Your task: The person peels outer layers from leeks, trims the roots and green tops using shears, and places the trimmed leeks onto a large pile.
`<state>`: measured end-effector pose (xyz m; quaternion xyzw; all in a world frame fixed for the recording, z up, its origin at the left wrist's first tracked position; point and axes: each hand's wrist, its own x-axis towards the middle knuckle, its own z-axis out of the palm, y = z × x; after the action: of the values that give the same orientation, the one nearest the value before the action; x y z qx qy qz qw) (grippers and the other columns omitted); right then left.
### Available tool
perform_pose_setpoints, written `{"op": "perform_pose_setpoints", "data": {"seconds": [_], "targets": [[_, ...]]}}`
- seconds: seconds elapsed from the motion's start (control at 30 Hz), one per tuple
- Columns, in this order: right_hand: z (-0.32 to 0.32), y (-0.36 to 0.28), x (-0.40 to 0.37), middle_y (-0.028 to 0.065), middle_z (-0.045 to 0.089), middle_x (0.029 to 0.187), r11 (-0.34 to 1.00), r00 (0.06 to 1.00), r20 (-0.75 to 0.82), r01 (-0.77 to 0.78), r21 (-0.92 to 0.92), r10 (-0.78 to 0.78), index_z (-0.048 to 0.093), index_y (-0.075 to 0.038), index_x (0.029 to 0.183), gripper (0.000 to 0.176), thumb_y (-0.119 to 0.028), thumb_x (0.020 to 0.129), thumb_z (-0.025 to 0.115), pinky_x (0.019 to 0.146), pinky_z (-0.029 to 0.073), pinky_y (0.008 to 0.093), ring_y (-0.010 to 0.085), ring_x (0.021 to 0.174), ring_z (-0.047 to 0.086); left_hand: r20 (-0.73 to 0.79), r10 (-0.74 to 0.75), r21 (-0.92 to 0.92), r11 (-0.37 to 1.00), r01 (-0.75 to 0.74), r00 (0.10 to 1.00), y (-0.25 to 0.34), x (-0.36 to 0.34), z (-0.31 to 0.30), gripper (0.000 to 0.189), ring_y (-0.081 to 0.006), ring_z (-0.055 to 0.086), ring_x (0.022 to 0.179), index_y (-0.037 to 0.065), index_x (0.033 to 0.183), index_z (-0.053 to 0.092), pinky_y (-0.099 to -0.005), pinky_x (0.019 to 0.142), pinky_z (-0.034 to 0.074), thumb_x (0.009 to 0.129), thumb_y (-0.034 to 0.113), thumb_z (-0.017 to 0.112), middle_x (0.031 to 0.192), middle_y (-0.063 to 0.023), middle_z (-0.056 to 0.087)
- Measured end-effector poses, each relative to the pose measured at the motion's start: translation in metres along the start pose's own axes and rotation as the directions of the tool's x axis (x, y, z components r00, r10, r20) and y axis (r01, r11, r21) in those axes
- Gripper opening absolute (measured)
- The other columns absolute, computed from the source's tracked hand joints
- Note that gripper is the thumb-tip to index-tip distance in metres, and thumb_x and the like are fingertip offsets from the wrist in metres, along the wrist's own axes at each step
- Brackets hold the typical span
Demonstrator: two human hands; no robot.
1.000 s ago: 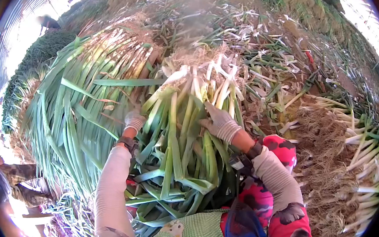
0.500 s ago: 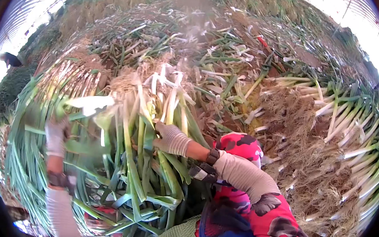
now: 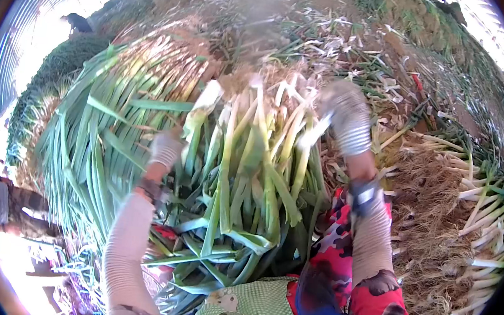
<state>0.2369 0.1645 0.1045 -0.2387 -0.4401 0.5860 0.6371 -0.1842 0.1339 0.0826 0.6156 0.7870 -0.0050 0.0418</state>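
My left hand, in a pale glove, is closed around a leek whose white end points up and away from me. My gloved right hand is raised at the right of the leek pile, smeared by motion, so its fingers cannot be made out. A blurred whitish strip shows just below and left of that hand; whether it is held cannot be told. Between and below the hands lies a pile of leeks, roots away from me and green leaves towards my lap.
A large bundle of leeks fans out at the left. On the right lies a row of leeks with brown roots. Trimmed leaves litter the ground ahead, with a red object among them. A dark figure shows far left.
My right hand has left the leek pile and swung up and to the right. My left hand has stayed with the leek, now more upright. The view has turned left.
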Motion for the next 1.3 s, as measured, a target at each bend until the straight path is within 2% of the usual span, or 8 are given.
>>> {"op": "perform_pose_setpoints", "data": {"seconds": [0.1, 0.3, 0.4, 0.7, 0.87, 1.1, 1.23, 1.3], "targets": [[-0.025, 0.010, 0.026, 0.0176, 0.058, 0.107, 0.931, 0.997, -0.080, -0.020, -0.364, -0.010, 0.046, -0.003, 0.121, 0.036, -0.011, 0.087, 0.054, 0.076, 0.054, 0.0326, 0.0227, 0.086, 0.062, 0.184, -0.074, -0.190, 0.976, 0.109, 0.980, -0.006, -0.018, 0.075, 0.053, -0.0323, 0.060, 0.096, 0.012, 0.118, 0.055, -0.0386, 0.085, 0.047, 0.070, 0.032, 0.068, 0.102, -0.0152, 0.064], [0.025, 0.050, -0.033, 0.0209, 0.064, 0.091, 0.012, 0.983, 0.078, 0.077, -0.997, 0.165, 0.057, -0.004, 0.111, 0.036, -0.026, 0.082, 0.059, 0.074, 0.050, 0.0351, 0.0307, 0.085, 0.064, -0.074, -0.264, -0.139, 0.958, 0.252, 0.962, -0.018, -0.011, 0.110, 0.054, -0.0342, 0.055, 0.104, 0.014, 0.122, 0.050, -0.0410, 0.087, 0.046, 0.071, 0.018, 0.068, 0.120, -0.0167, 0.053], [0.031, 0.085, -0.045, 0.0171, 0.061, 0.067, 0.331, 0.958, 0.147, 0.060, -0.942, 0.247, 0.062, -0.003, 0.090, 0.024, -0.026, 0.084, 0.058, 0.059, 0.050, 0.0370, 0.0345, 0.061, 0.061, -0.084, -0.171, -0.066, 0.984, 0.166, 0.982, -0.025, -0.007, 0.123, 0.052, -0.0330, 0.050, 0.110, 0.014, 0.120, 0.050, -0.0415, 0.086, 0.046, 0.070, 0.010, 0.063, 0.120, -0.0139, 0.050], [0.075, 0.081, -0.041, 0.0297, 0.060, 0.087, 0.096, 0.823, 0.008, -0.056, -0.994, 0.568, 0.046, 0.011, 0.107, 0.066, -0.042, 0.072, 0.066, 0.081, 0.048, 0.0407, 0.0401, 0.085, 0.061, -0.178, 0.019, 0.219, 0.976, 0.021, 0.984, -0.015, 0.034, 0.131, 0.060, -0.0333, 0.053, 0.108, 0.008, 0.125, 0.048, -0.0400, 0.085, 0.047, 0.072, 0.028, 0.067, 0.114, -0.0147, 0.056], [0.052, 0.074, -0.030, 0.0127, 0.061, 0.095, 0.680, 0.795, 0.098, -0.440, -0.586, 0.599, 0.050, 0.006, 0.112, 0.059, -0.020, 0.067, 0.077, 0.072, 0.049, 0.0293, 0.0169, 0.086, 0.060, 0.092, -0.034, -0.201, 0.978, 0.052, 0.995, -0.026, 0.028, 0.119, 0.043, -0.0340, 0.060, 0.094, 0.008, 0.110, 0.060, -0.0432, 0.082, 0.047, 0.072, 0.029, 0.065, 0.096, -0.0188, 0.064], [0.063, 0.067, -0.045, 0.0082, 0.061, 0.086, 0.397, 0.800, -0.011, -0.309, -0.864, 0.599, 0.053, 0.001, 0.104, 0.043, -0.022, 0.071, 0.071, 0.069, 0.045, 0.0245, 0.0147, 0.079, 0.057, 0.176, 0.028, -0.553, 0.830, 0.076, 0.984, -0.045, 0.010, 0.164, 0.053, -0.0226, 0.063, 0.078, 0.000, 0.104, 0.060, -0.0338, 0.072, 0.049, 0.062, 0.028, 0.078, 0.088, -0.0137, 0.067], [0.057, 0.059, -0.047, 0.0068, 0.062, 0.086, 0.852, 0.828, 0.244, -0.436, -0.288, 0.506, 0.053, 0.001, 0.105, 0.041, -0.010, 0.071, 0.073, 0.070, 0.050, 0.0245, 0.0135, 0.079, 0.060, -0.173, 0.123, -0.816, 0.539, -0.212, 0.977, -0.042, 0.001, 0.091, 0.040, -0.0220, 0.061, 0.074, -0.001, 0.103, 0.059, -0.0323, 0.070, 0.048, 0.074, 0.024, 0.069, 0.086, -0.0144, 0.066], [0.058, 0.058, -0.055, 0.0081, 0.062, 0.092, 0.914, 0.882, 0.266, -0.336, -0.228, 0.390, 0.047, 0.002, 0.113, 0.049, -0.006, 0.072, 0.073, 0.075, 0.050, 0.0260, 0.0153, 0.083, 0.061, -0.285, 0.252, -0.197, 0.929, -0.314, 0.925, -0.053, 0.040, 0.035, 0.033, -0.0206, 0.059, 0.073, -0.002, 0.102, 0.059, -0.0306, 0.067, 0.048, 0.079, 0.021, 0.064, 0.087, -0.0137, 0.066]]}}
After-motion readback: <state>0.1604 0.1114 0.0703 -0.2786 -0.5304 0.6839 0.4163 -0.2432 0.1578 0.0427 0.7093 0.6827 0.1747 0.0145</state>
